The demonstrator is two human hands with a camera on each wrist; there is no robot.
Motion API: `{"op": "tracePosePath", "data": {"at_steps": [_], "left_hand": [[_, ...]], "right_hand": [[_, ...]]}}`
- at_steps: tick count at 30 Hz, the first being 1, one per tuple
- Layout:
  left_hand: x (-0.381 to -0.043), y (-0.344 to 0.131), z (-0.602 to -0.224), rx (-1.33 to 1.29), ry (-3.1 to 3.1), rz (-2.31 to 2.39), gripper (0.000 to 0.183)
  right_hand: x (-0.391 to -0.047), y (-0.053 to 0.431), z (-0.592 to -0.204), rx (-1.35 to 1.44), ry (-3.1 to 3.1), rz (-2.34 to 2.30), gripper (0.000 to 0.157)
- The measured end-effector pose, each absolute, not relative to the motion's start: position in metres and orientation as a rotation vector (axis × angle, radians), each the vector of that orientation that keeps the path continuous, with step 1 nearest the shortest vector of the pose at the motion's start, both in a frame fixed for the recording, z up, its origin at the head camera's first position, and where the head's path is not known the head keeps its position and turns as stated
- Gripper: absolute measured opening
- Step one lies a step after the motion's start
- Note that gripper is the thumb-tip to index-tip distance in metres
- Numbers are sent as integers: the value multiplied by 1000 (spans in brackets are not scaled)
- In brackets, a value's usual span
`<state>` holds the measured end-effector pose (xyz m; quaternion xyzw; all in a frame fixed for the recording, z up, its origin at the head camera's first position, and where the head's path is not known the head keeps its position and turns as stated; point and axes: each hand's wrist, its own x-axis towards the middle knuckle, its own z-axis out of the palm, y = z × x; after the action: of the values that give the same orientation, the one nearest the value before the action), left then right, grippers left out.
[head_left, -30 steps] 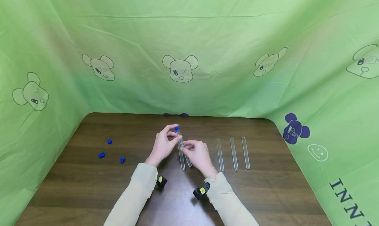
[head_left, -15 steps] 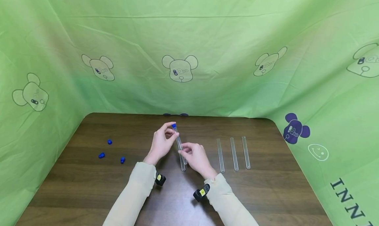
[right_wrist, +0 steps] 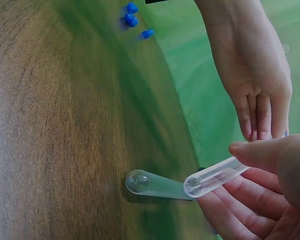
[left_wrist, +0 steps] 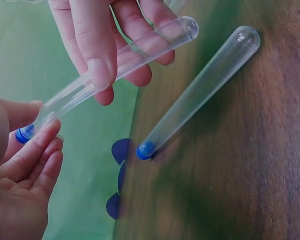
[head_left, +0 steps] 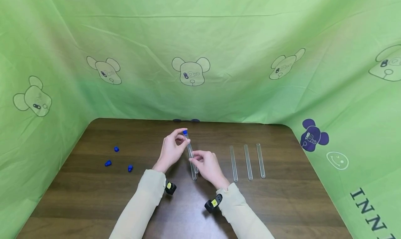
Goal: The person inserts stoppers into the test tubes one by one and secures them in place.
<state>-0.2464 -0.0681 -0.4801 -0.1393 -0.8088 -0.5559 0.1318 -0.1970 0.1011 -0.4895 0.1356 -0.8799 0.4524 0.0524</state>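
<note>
A clear test tube [left_wrist: 75,97] with a blue cap [left_wrist: 25,133] is held tilted between both hands over the middle of the table. My left hand [head_left: 171,149] pinches its capped upper end, the index finger on top of the cap. Lower down, my right hand [head_left: 209,165] grips the tube's body between thumb and fingers; its rounded bottom [right_wrist: 194,186] sticks out past them. Right below lies a second capped test tube [left_wrist: 202,90] on the table, partly overlapped by the held one in the head view.
Three uncapped test tubes [head_left: 248,162] lie side by side on the brown table [head_left: 282,204], right of the hands. On the left are three loose blue caps [head_left: 108,163]. A green printed cloth [head_left: 219,100] hangs behind and along both sides.
My left hand has shifted slightly up and left with the capped end of the tube. The right hand has moved a little left with its lower part.
</note>
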Motion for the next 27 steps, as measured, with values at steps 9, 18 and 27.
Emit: {"op": "tracePosePath", "data": {"at_steps": [9,18,27], "left_hand": [[-249,-68,-474,-395,-2333,-1645,35],[-248,-66,-473,-364,-2360,-1644,36],[-249,-64,-476,-346,-2345,-1664,38]], "right_hand": [[-197,99,-484,410,-2662,1375,22],[-196,100,-482,400,-2672,1370,21],[-199,102,-482,397,-2689,1352,21]]}}
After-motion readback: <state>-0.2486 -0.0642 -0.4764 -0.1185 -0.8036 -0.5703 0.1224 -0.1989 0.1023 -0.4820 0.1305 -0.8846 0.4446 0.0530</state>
